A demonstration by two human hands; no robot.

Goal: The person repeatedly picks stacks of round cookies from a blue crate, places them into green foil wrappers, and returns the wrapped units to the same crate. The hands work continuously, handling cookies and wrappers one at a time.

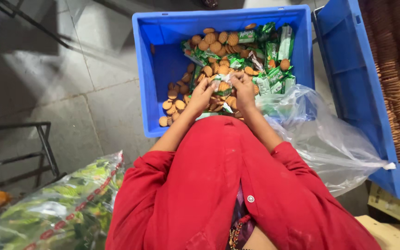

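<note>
A: A green packet (222, 85) is gripped by both the left hand (203, 95) and the right hand (244, 88), fingers closed, above the blue crate (156, 69).
B: Biscuits (216, 44) lie loose at 12 o'clock. If it is torn hard, biscuits could be spilled past the rim.

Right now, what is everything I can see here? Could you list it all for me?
Open crate: one, blue, on the floor straight ahead.
Loose biscuits: many, golden brown, round, scattered in that crate.
Biscuit packets: several, green, piled on the crate's right side.
Second crate: one, blue, at right, holding long rows of stacked biscuits.
Clear bag: one, transparent plastic, between the two crates.
Bag of wrappers: one, clear with green contents, bottom left.
Metal frame: one, dark, at left on the grey stone floor.
Cardboard box: one, tan, bottom right.
Red garment: one, on the person.
Left hand and right hand: together grip an opened green packet over the crate.
</note>
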